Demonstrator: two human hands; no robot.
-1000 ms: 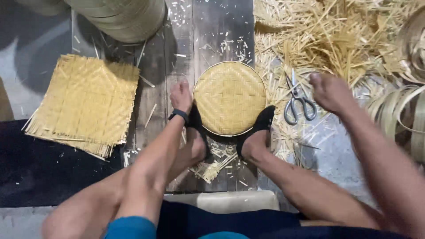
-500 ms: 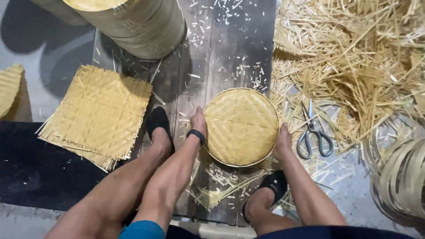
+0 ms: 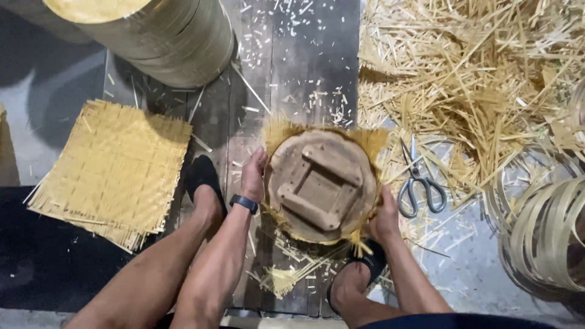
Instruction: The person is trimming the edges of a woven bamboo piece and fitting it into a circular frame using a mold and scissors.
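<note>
A round wooden form wrapped in a woven bamboo mat was held over the dark plank floor, between both feet. Its flat underside, with a square frame of wooden battens, faced up toward the camera; no long axis was apparent. The left hand gripped its left rim, the right hand its lower right rim. Scissors lay just to the right.
</note>
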